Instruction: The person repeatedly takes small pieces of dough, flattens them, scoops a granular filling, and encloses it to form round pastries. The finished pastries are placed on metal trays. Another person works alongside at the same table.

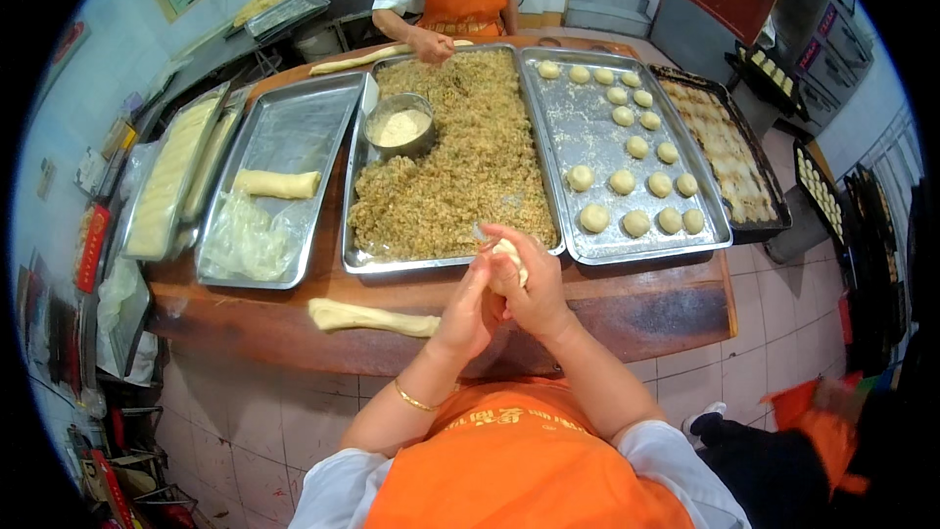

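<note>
My left hand [467, 308] and my right hand [540, 290] are cupped together around a small piece of pale dough [512, 256], over the front edge of the filling tray. Fingers hide most of the dough. Just ahead of them, a large metal tray [411, 265] is heaped with brownish crumbly filling [470, 184]. A round metal bowl [427, 141] of pale crumbs or flour sits in that filling. Left of my wrists, a rope of dough [371, 316] lies along the front of the wooden table [242, 316].
A second tray [587, 143] to the right carries several round dough balls. Beyond it stands a dark baking pan [784, 224]. At left, another tray [283, 139] holds a dough roll [277, 184] and plastic film [246, 242]. A co-worker's hand [433, 46] reaches over the far edge; another person [778, 448] is at lower right.
</note>
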Demonstrator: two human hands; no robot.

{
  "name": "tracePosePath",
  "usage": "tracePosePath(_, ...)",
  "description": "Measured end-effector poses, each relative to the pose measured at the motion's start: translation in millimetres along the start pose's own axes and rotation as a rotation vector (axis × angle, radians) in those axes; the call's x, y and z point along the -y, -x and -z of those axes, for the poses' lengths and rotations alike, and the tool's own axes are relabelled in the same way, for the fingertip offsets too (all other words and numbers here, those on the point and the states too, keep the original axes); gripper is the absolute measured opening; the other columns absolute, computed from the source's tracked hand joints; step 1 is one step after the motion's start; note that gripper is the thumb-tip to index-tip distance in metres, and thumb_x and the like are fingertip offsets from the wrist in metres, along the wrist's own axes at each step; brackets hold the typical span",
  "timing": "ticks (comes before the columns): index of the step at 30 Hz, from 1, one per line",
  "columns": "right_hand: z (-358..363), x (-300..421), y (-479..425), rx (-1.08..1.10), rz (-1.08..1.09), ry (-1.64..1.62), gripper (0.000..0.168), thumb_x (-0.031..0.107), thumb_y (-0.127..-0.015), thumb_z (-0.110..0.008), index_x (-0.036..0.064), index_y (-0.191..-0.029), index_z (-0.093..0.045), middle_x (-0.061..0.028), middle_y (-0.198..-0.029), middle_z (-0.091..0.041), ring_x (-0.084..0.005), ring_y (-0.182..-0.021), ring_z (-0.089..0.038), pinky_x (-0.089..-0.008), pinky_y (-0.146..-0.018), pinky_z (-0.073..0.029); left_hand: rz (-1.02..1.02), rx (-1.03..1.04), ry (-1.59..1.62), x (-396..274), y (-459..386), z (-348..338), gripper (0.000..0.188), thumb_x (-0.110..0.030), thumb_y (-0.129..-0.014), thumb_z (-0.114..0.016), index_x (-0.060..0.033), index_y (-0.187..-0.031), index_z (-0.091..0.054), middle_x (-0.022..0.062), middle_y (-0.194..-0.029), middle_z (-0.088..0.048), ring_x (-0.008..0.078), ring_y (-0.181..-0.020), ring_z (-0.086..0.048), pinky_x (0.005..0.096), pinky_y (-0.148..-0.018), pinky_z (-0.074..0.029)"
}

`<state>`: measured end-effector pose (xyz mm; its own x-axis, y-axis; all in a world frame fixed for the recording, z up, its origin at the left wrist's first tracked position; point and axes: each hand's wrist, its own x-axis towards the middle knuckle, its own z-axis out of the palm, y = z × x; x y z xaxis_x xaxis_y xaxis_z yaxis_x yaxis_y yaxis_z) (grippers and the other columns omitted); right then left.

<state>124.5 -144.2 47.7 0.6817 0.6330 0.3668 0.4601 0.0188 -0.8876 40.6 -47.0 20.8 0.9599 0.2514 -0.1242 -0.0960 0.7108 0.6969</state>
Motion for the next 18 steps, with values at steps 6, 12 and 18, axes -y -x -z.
tracePosePath(6, 5.3, -11.6, -9.1, 0.152, 0.344, 0.077, 0.043, 0.039, -0.100, -0.053, 0.002, -0.119, -0.064, -0.0124, -0.105, -0.071, -0.0274, -0.113, -0.059, -0.0352, -0.100, -0.045, 0.034, 0.181, -0.122, -2.0, 5.6, 13.9, 0.040, -0.045, -0.103, -0.044, -0.0136, -0.128, -0.049, -0.0022, -0.101, -0.057, 0.0055, -0.075, -0.051, 0.0191, -0.055, -0.038)
tracePosePath(12, -3.1, -5.5, 3.1, 0.085, 0.012, -0.221, 0.047, 0.041, -0.102, -0.048, 0.001, -0.093, -0.072, -0.0094, -0.102, -0.072, -0.0244, -0.113, -0.059, -0.0376, -0.099, -0.045, 0.012, -0.031, -0.190, 15.6, 6.9, 4.5, 0.044, -0.049, -0.103, -0.041, -0.0155, -0.131, -0.047, -0.0024, -0.106, -0.056, 0.0051, -0.080, -0.052, 0.0192, -0.055, -0.038)
tracePosePath(18, 5.5, -7.9, -0.9, 0.105, 0.097, -0.185, 0.045, 0.040, -0.101, -0.048, 0.004, -0.098, -0.074, -0.0103, -0.108, -0.071, -0.0257, -0.113, -0.060, -0.0407, -0.098, -0.046, -0.058, 0.035, -0.297, -2.8, 14.0, -5.3, 0.048, -0.053, -0.103, -0.039, -0.0119, -0.126, -0.050, -0.0019, -0.096, -0.056, 0.0062, -0.071, -0.049, 0.0193, -0.054, -0.036)
